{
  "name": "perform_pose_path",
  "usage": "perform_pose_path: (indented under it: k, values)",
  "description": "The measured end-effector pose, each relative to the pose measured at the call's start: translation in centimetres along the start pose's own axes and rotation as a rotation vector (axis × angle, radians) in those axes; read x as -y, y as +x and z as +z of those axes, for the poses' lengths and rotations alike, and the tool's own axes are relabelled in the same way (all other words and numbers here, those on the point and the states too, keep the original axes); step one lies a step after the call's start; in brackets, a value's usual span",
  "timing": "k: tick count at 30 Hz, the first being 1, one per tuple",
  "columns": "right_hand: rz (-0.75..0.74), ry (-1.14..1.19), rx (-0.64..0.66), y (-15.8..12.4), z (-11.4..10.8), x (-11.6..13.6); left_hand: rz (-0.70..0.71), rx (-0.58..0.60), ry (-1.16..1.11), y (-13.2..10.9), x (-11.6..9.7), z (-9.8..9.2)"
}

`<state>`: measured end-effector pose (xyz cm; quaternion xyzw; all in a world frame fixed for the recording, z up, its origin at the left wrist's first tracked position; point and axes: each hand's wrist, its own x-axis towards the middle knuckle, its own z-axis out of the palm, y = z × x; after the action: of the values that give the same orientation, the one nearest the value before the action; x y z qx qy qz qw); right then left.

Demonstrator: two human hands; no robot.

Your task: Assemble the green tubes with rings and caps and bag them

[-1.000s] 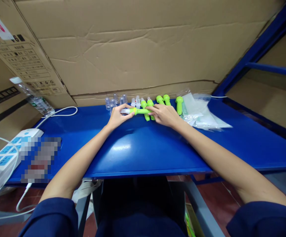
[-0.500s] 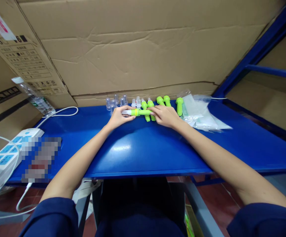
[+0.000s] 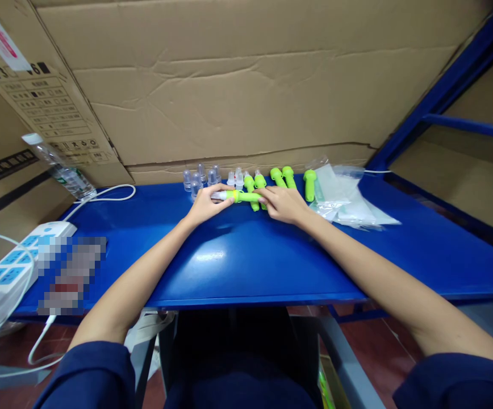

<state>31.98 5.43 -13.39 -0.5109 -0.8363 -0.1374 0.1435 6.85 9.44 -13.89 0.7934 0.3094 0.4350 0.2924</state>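
Observation:
A lime-green toy flashlight (image 3: pixel 246 196) with a clear head lies sideways between my hands, just above the blue tabletop. My left hand (image 3: pixel 204 207) is closed on its clear end, the thumb near the yellow ring. The green handle's other end is pinched by my right hand (image 3: pixel 287 204), whose fingers hide the tip. Right behind them are two more green flashlights with clear tips (image 3: pixel 249 183), partly covered. Several clear plastic caps (image 3: pixel 196 184) stand behind my left hand. Beside them are two clear pieces with white bases (image 3: pixel 235 178).
Green handles (image 3: pixel 310 186) lie at the back, right of centre, next to clear plastic bags (image 3: pixel 349 199). A water bottle (image 3: pixel 65 170) leans at the back left. A white power strip (image 3: pixel 20 258), cables and a blurred-out phone (image 3: pixel 72 272) occupy the left. Cardboard (image 3: pixel 250 85) walls the back.
My hands stay in nearly the same place on the flashlight. The left thumb and fingers have shifted slightly around its clear end and ring.

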Motion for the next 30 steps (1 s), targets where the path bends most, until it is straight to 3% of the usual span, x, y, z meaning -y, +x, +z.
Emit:
perform_pose_path:
  k: [21,25,30]
  values:
    - [-0.004,0.010,-0.015,-0.1,-0.5,0.3,-0.002,-0.041,0.009,0.2,0.5,0.1]
    - [0.038,-0.027,-0.072,0.0,-1.0,0.4,0.038,-0.118,0.008,0.3,0.5,0.6]
    - [0.117,-0.168,-0.237,0.1,-1.2,1.2,0.068,-0.189,-0.026,0.3,0.1,1.8]
